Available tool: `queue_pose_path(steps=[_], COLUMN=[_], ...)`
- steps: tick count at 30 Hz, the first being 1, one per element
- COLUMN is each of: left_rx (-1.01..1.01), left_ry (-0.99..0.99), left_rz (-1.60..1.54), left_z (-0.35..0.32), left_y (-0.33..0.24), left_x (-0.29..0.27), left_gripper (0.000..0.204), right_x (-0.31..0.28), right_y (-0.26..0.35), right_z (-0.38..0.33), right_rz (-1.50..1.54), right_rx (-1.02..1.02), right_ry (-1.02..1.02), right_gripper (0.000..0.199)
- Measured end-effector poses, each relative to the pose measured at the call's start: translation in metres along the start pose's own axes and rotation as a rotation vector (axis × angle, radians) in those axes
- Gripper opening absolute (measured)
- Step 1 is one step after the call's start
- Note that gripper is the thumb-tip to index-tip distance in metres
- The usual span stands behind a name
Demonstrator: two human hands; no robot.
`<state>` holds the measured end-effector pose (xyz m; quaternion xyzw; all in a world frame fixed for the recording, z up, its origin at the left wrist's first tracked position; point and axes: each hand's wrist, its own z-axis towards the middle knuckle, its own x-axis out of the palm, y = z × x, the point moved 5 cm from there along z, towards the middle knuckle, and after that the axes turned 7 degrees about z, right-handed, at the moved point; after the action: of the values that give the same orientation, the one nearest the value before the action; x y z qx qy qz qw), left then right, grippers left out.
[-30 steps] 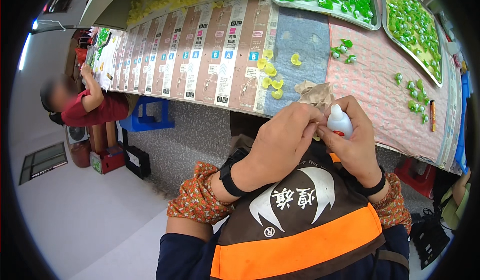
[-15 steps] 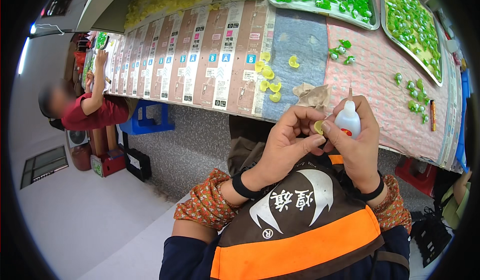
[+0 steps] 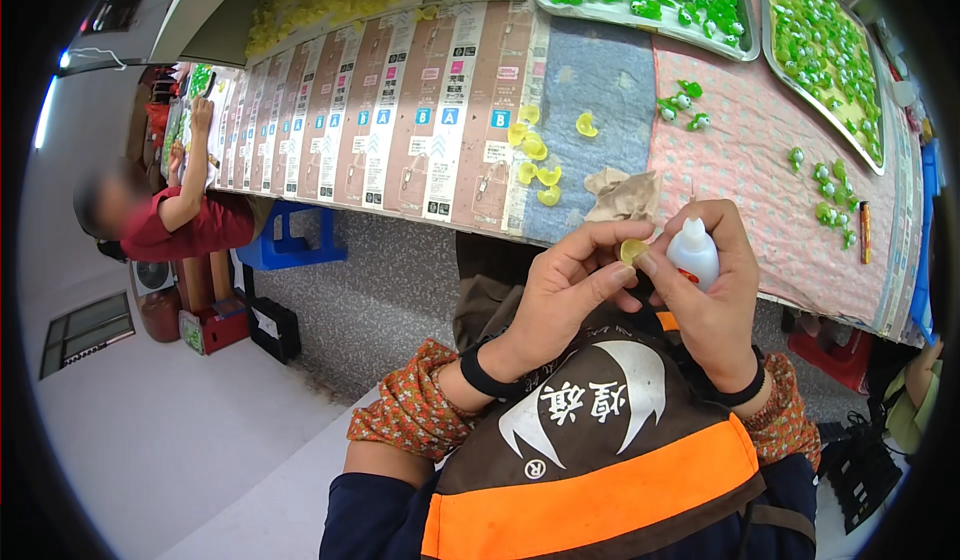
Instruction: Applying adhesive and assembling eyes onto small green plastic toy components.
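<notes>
My left hand point(image 3: 570, 290) pinches a small translucent yellow curved plastic piece point(image 3: 632, 250) between thumb and fingers, just past the table's near edge. My right hand point(image 3: 718, 295) is closed around a white squeeze bottle point(image 3: 694, 252) with a thin needle tip, held upright, and its thumb rests against the yellow piece. A crumpled tan paper point(image 3: 622, 196) lies just beyond my left fingertips. Several similar yellow pieces point(image 3: 535, 147) are scattered on the blue cloth point(image 3: 590, 80) to the left of it. My palms and some fingers are hidden.
Metal trays of green parts with white eyes point(image 3: 745, 40) stand at the back right. Several loose green parts point(image 3: 835, 185) and an orange-red tube point(image 3: 865, 232) lie on the pink cloth point(image 3: 735, 145). A yellow heap point(image 3: 330, 5) sits far left. A co-worker point(image 3: 185, 215) sits left.
Both hands have shifted slightly left. The yellow piece has turned, showing more of its face, and the bottle's needle tip has tilted and dropped. The co-worker's raised hand has moved.
</notes>
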<state>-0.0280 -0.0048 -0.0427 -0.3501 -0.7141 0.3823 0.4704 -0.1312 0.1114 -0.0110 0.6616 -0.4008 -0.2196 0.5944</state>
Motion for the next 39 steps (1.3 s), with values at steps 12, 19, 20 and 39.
queue_pose_path(steps=[12, 19, 20, 39], left_rx=[-0.052, -0.077, -0.078, -0.117], left_ry=[0.007, 0.083, 0.083, 0.125], left_rz=[0.050, 0.031, 0.032, 0.052], left_z=[-0.006, -0.007, -0.007, -0.010], left_y=[-0.004, -0.004, -0.004, -0.005], left_x=[-0.017, -0.014, -0.014, -0.010], left_gripper=[0.039, 0.039, 0.039, 0.039], right_x=[-0.039, -0.030, -0.027, -0.021], right_y=[0.035, 0.051, 0.051, 0.050], right_z=[-0.020, -0.026, -0.025, -0.025], right_rz=[-0.239, -0.391, -0.385, -0.510], right_rx=[-0.056, -0.379, -0.423, -0.538], right_ry=[0.157, 0.296, 0.272, 0.361], right_gripper=[0.041, 0.034, 0.031, 0.029])
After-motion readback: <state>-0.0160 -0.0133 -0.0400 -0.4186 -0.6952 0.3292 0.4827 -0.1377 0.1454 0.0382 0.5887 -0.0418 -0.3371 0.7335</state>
